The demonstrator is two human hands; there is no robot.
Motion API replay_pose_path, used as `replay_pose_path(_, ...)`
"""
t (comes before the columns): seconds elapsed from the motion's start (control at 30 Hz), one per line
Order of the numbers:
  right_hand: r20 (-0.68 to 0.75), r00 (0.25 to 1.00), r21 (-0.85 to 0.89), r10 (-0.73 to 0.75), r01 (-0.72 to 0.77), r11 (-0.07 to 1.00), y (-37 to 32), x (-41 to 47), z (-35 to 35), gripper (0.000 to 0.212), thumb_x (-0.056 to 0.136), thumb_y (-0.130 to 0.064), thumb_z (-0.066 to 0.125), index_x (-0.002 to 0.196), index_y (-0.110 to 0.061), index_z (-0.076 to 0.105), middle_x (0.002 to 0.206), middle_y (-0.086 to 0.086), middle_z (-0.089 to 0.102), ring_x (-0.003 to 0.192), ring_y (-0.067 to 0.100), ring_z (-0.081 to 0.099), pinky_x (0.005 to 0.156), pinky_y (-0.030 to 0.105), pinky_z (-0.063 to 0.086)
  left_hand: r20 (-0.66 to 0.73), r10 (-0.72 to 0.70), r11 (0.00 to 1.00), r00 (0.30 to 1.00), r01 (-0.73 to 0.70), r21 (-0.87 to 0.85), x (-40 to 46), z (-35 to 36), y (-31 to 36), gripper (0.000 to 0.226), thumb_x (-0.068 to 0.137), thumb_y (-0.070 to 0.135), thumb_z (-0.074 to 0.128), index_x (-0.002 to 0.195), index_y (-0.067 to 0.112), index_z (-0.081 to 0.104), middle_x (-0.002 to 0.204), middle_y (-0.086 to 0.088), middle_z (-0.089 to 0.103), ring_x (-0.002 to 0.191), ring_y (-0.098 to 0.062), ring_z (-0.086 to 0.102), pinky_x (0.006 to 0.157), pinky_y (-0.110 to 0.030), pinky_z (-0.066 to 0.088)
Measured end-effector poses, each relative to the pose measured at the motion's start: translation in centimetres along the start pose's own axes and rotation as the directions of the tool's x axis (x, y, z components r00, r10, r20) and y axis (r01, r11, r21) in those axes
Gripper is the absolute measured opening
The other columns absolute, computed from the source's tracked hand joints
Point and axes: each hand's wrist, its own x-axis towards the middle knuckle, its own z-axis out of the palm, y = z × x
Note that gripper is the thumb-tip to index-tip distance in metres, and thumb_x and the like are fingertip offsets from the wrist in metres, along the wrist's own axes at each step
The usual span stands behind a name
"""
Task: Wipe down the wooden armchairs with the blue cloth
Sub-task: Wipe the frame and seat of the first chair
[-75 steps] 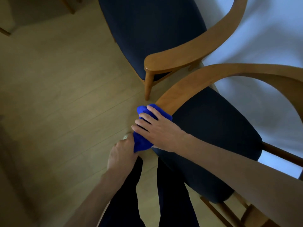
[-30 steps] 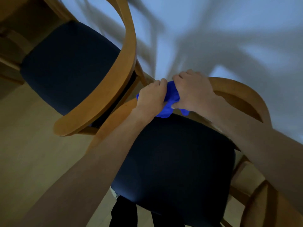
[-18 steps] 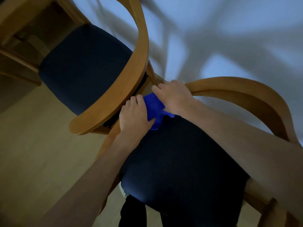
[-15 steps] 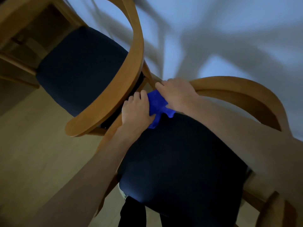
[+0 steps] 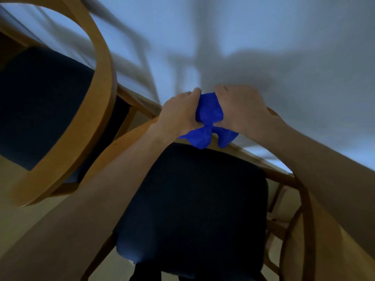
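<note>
The floor (image 5: 30, 224) is pale wood-look boarding, showing at the lower left of the frame and again in a strip at the lower right. Two wooden armchairs stand directly on it, close beside each other. The nearer armchair (image 5: 192, 199), with a dark blue seat, fills the lower centre. The second armchair (image 5: 50, 102), also with a dark blue seat, sits in the upper left. A pale wall (image 5: 243, 37) rises behind both.

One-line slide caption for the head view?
Both hands, left hand and right hand, grip the blue cloth over the near armchair back rail.
</note>
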Motion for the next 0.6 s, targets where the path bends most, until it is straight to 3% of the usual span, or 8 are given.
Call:
replay_pose_path(0.13,0.037,0.997,-0.055,-0.070,0.072,0.996,-2.2,1.7,-0.3,0.050,0.075,-0.041,0.076,0.105,-0.013,0.046,0.088,0.002,0.050,0.073,0.022,0.046,0.062,0.035,0.037,0.031,-0.045,0.999,0.998,0.046,-0.026,-1.1,-0.1,-2.3,0.047,0.072,0.033,0.079,0.096,0.014,0.043,0.082,0.001,0.054,0.076,-0.022,0.055,0.063,-0.033,0.041)
replay_pose_path(0.27,0.068,0.984,-0.110,-0.162,0.169,0.979,-6.6,3.6,-0.3,0.037,0.081,-0.033,0.074,0.103,-0.015,0.050,0.076,-0.001,0.041,0.069,0.021,0.043,0.060,0.034,0.030,0.098,-0.208,0.978,0.973,0.206,0.023,-4.0,-0.5,-5.1,0.040,0.079,0.032,0.075,0.103,0.013,0.049,0.096,-0.005,0.064,0.086,-0.024,0.062,0.075,-0.037,0.051)
replay_pose_path(0.4,0.047,0.959,-0.150,-0.278,0.282,0.948,-9.7,4.9,0.5,0.021,0.088,-0.022,0.063,0.087,-0.015,0.043,0.067,-0.002,0.042,0.056,0.017,0.041,0.057,0.033,0.031,0.050,-0.320,0.945,0.946,0.315,0.086,-6.4,0.0,-6.8,0.028,0.085,0.031,0.066,0.103,0.016,0.050,0.088,0.000,0.061,0.078,-0.019,0.060,0.068,-0.031,0.042)
replay_pose_path(0.6,0.035,0.960,-0.151,-0.277,0.279,0.948,-9.1,5.0,1.1,0.030,0.085,-0.025,0.065,0.087,-0.015,0.037,0.066,-0.002,0.036,0.051,0.015,0.030,0.047,0.030,0.017,-0.062,-0.335,0.934,0.940,0.340,0.111,-6.1,1.2,-6.8,0.028,0.081,0.032,0.068,0.097,0.019,0.050,0.077,0.008,0.052,0.066,-0.013,0.048,0.059,-0.028,0.035)
